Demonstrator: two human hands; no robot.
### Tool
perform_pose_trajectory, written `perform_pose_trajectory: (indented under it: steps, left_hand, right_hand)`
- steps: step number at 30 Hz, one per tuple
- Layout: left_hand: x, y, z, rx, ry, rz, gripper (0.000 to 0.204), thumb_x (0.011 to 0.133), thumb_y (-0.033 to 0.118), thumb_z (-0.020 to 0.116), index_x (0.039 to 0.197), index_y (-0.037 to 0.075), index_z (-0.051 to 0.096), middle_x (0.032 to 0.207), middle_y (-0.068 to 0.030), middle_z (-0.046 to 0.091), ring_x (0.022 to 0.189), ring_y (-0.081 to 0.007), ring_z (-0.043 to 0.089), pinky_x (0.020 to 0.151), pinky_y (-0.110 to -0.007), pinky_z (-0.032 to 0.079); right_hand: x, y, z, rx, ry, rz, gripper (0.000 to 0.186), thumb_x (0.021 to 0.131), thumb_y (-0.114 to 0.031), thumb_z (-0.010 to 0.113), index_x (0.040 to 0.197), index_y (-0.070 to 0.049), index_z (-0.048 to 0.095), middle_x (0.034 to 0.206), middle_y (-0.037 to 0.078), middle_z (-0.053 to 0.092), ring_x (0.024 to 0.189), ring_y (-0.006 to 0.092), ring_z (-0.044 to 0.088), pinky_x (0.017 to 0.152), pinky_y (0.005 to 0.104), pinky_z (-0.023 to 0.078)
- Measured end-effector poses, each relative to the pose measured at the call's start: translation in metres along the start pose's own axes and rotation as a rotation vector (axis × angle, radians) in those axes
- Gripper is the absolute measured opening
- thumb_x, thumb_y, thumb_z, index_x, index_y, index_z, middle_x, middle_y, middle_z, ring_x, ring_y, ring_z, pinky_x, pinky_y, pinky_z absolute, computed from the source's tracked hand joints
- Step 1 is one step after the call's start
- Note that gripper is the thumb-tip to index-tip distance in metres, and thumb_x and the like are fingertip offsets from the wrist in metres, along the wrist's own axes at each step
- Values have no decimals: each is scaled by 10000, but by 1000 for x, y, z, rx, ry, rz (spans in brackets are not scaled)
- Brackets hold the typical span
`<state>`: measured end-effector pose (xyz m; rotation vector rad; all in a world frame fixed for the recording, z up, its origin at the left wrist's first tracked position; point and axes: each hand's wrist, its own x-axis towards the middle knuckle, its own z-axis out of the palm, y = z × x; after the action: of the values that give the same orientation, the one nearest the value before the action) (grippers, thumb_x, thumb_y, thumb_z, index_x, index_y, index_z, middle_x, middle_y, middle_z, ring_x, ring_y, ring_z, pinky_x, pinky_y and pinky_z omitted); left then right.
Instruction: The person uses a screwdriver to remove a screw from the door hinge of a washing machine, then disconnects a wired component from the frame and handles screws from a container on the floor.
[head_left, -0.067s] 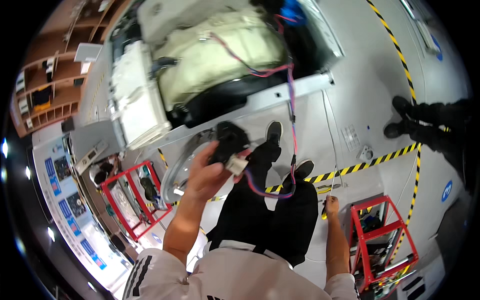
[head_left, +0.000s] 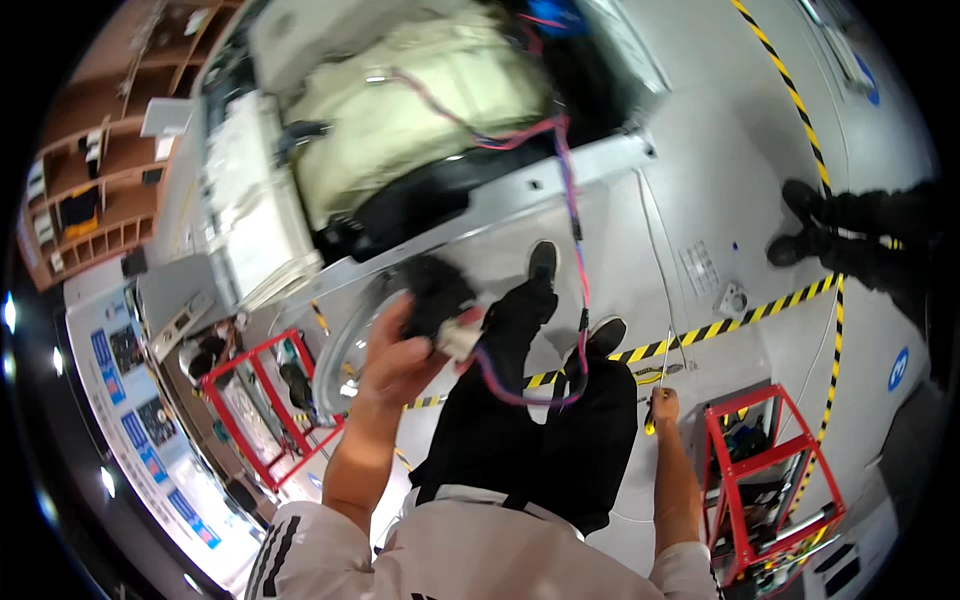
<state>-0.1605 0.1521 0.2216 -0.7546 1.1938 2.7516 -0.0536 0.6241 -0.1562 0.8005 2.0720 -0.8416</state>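
The left hand grips a black part, the right hand a screwdriver. Around the machine: grey floor, striped tape; shelves left, red rack lower right.

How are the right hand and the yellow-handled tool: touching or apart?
Touching. The head view shows the right hand closed around the yellow-handled tool, which sticks out above and below the fist.

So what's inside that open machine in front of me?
Inside the machine: a bulky cream part, a black piece and red and blue wires, which trail out over its edge to the left hand. Whatever lies under the cream part is covered.
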Motion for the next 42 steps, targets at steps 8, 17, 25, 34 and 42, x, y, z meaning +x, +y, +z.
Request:
perform_pose_trajectory:
  steps: [8, 17, 25, 34, 42]
  left_hand:
    - [107, -110, -60, -165, -645, 110, 348, 770, 74, 657, 1090, 44, 523, 974, -206, 592, 810, -334, 565, 613, -396, 510]
    - [155, -159, -117, -100, -798, 363, 400, 697, -51, 674, 1063, 20, 528, 964, -224, 612, 814, -328, 565, 650, -418, 518]
    - [125, -193, -141, -113, -529, 708, 496, 709, 45, 708, 1152, 46, 485, 980, -182, 617, 823, -291, 573, 663, -436, 517]
    - [95, -200, -117, 253, 87, 761, 419, 742, -40, 660, 1131, -14, 507, 1085, -245, 581, 924, -269, 623, 791, -398, 535]
    - [85, -216, -100, 353, 233, 910, 382, 802, 30, 641, 1144, -19, 478, 1128, -225, 561, 917, -253, 611, 791, -381, 525]
  right_hand:
    - [184, 117, 78, -339, 96, -208, 269, 779, -275, 592, 880, -27, 603, 826, 163, 642, 802, 350, 618, 715, 411, 477]
    - [276, 125, 127, -530, 94, -242, 285, 789, -287, 592, 877, -17, 611, 794, 151, 640, 745, 314, 615, 680, 389, 477]
    - [330, 124, 128, -659, 102, -337, 301, 799, -298, 593, 875, -8, 618, 765, 141, 638, 694, 283, 611, 649, 370, 477]
    - [384, 93, 110, -674, 304, -717, 320, 809, -310, 593, 873, 2, 627, 733, 129, 637, 637, 248, 608, 614, 348, 478]
    - [169, -245, -2, 451, -245, -979, 366, 920, -271, 524, 1134, 23, 561, 770, 68, 599, 624, 88, 503, 580, 218, 417]
